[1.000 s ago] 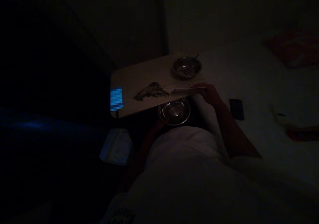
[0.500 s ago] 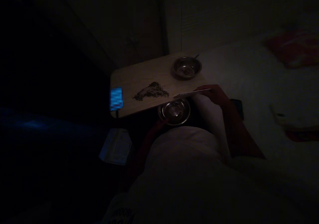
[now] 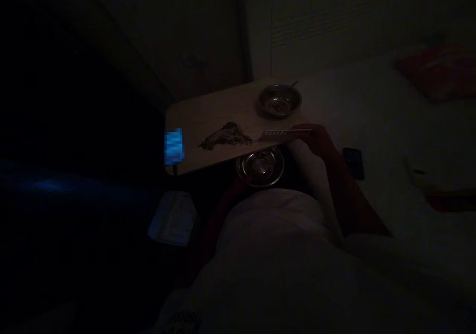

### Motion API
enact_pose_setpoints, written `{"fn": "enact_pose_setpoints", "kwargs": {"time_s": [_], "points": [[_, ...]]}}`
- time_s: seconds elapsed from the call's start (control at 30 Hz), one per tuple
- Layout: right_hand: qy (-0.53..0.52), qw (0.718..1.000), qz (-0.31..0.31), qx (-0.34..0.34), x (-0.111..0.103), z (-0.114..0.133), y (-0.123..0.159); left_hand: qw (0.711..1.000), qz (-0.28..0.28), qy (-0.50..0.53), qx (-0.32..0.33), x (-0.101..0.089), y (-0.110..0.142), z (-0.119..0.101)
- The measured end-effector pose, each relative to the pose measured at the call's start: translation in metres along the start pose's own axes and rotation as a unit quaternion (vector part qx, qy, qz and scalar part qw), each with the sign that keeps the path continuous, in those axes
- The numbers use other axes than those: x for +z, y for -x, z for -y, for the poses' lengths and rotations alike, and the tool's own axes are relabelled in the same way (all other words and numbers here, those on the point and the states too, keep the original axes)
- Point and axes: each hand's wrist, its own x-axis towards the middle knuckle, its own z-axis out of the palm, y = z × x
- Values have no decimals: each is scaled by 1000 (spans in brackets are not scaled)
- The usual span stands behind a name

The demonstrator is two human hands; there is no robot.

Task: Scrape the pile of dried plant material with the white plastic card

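Very dim room; detail limited. Right hand [image 3: 316,139] is closed on one end of a thin pale flat strip [image 3: 284,133], which runs left from the fingers and lies low over the near right edge of a light wooden tabletop [image 3: 208,113]. Strip carries a row of small dark marks; not readable. Just left of the strip's free end, a loose heap of dark crumbled dry material [image 3: 226,135] is spread on the tabletop. Far right on the tabletop stands a small round steel bowl [image 3: 279,99]; something small glints inside, cannot tell what, and a thin handle pokes over its far rim. A second round steel bowl [image 3: 260,166] sits lower, just under the tabletop's near edge, over the lap; contents unclear, only reflections. Left hand [image 3: 243,184] is at this lower bowl's near left rim; too dark to tell whether it grips it. A glowing blue blurred screen [image 3: 173,146] sits at the tabletop's left edge. Pale folded packet [image 3: 173,218] lies lower left. Dark flat phone-like slab [image 3: 353,162] rests on the pale bedding [image 3: 390,126], right of the forearm. Partial print at the shirt hem, illegible.
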Motion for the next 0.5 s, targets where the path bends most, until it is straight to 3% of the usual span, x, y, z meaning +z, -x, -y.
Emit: {"fn": "enact_pose_setpoints", "kwargs": {"time_s": [0.33, 0.5], "points": [[-20, 997, 81, 5, -10, 1, 1, 1000, 20, 11, 13, 0, 0, 0], [-20, 999, 41, 15, -4, 9, 2, 1000, 6, 3, 11, 0, -2, -1]]}}
